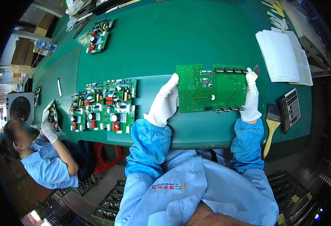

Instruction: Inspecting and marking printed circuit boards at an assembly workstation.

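Observation:
A large green circuit board [210,88], solder side up, lies flat on the green table mat [165,41] in front of me. My left hand [164,101], in a white glove, grips the board's left edge. My right hand [251,96], also gloved, holds its right edge, fingers up near a row of black parts along the top. Both blue sleeves come in from below.
A block of several populated boards [104,105] lies to my left, one more board [98,35] at the far left. A paper stack [284,56], a calculator [290,109] and a brush [272,126] sit to the right. A seated co-worker [46,158] at lower left holds a small board.

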{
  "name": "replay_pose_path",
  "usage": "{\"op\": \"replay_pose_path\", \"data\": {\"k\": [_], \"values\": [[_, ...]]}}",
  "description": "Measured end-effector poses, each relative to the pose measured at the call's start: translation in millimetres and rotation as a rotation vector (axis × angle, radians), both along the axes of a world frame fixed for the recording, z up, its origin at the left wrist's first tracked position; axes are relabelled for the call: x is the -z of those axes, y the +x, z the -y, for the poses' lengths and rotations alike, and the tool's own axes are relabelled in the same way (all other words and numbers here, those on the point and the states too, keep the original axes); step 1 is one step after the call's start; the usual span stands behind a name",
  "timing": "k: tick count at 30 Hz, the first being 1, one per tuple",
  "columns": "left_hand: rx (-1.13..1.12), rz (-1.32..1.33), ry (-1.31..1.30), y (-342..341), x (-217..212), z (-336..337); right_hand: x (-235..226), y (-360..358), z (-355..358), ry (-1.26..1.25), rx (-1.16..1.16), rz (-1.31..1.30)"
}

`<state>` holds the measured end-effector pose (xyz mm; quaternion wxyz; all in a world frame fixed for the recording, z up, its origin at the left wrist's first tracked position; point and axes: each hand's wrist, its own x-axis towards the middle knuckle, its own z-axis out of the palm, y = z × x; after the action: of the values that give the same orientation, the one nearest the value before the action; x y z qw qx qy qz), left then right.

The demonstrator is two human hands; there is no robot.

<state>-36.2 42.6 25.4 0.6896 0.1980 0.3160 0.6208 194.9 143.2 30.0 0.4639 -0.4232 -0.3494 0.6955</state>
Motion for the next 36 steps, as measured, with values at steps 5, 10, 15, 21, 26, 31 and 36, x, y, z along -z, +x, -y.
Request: {"op": "replay_pose_path", "data": {"k": [5, 10, 15, 21, 26, 31, 36], "values": [[-0.020, 0.066, -0.030, 0, -1, 0, -1, -1, 0, -0.034, 0.007, -0.031], [0.012, 0.021, -0.024, 0, -6, 0, 2, 0, -1, -0.038, 0.003, -0.025], [-0.009, 0.064, -0.063, -1, 1, 0, 3, 1, -1, -0.034, -0.014, -0.034], [-0.016, 0.060, -0.057, 0, -1, 0, 12, 8, -3, -0.004, -0.065, -0.049], [-0.006, 0.075, -0.048, 0, -1, 0, -2, -1, 0, -0.001, -0.008, 0.008], [-0.012, 0.054, -0.034, -1, 3, 0, -1, -1, 1, 0.008, -0.013, 0.017], [0.000, 0.064, -0.061, 0, -3, 0, -4, 0, 2, 0.018, -0.021, 0.029]]}}
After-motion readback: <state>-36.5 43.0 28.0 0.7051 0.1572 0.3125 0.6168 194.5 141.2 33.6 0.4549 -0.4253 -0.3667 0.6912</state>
